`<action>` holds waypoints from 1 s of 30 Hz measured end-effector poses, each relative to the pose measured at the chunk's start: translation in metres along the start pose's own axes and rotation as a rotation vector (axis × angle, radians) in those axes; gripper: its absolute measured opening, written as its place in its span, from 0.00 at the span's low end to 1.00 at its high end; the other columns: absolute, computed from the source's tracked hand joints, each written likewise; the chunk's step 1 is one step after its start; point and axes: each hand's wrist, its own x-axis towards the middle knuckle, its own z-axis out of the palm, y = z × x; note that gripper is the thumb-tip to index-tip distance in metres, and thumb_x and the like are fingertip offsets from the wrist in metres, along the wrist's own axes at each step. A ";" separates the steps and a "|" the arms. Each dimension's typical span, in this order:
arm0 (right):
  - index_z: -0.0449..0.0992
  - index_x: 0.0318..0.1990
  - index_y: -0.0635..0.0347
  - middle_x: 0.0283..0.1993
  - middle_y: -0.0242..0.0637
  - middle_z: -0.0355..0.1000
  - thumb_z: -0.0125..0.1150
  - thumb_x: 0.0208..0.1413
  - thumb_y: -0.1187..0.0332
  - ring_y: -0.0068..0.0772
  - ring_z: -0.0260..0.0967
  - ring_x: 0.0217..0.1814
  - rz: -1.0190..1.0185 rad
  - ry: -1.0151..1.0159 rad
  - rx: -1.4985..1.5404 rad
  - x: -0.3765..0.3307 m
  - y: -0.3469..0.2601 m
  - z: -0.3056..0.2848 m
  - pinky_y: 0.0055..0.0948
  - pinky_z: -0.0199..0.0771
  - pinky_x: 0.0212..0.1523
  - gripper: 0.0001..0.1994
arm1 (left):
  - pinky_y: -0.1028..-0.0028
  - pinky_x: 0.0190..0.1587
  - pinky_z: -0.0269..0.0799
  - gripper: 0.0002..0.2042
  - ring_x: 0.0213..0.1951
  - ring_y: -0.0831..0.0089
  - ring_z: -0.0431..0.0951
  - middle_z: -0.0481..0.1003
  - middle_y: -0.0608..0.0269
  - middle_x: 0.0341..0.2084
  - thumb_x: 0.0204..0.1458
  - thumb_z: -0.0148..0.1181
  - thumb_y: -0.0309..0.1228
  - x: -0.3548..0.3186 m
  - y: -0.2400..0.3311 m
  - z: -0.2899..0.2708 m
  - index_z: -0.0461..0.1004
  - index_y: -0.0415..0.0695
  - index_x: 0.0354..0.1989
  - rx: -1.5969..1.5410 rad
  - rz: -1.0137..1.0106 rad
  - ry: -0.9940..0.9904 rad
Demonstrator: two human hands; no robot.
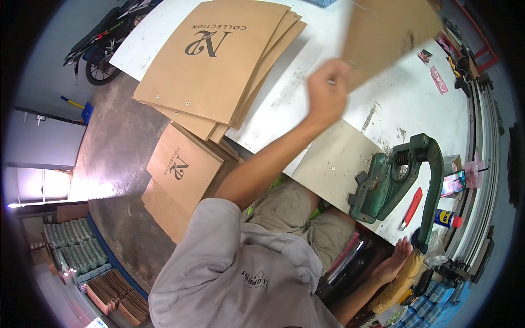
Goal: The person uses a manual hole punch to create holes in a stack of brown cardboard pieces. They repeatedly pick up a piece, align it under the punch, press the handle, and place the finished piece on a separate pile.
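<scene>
My left hand [328, 90] is closed on the lower edge of a brown paper bag [391, 41], held over the far right of the white table and blurred by motion. My right hand [395, 263], fingers stretched out, lies against a yellow-brown wrapped piece [402, 281] by the lower end of the lever of a green eyelet press [391, 177]. In front of the press sits a beige board [333, 164] with a small metal ring on it. On the table's left side lies a stack of flat brown paper bags [213, 65], printed in black, with metal eyelets along the near edge.
A lower pile of brown bags [183, 164] stands left of my lap. Beside the press are a red cutter knife [411, 208] and a blue spray can [447, 218]. Long metal rails [486, 164] run along the right. A motorcycle [104, 46] stands at the far left.
</scene>
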 end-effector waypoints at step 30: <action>0.70 0.62 0.71 0.55 0.49 0.78 0.70 0.63 0.68 0.36 0.77 0.59 0.175 -0.758 0.179 0.005 -0.138 0.371 0.36 0.76 0.62 0.24 | 0.58 0.60 0.70 0.29 0.55 0.52 0.77 0.78 0.43 0.51 0.59 0.68 0.51 0.222 -0.025 -0.365 0.76 0.34 0.54 1.328 0.181 -0.024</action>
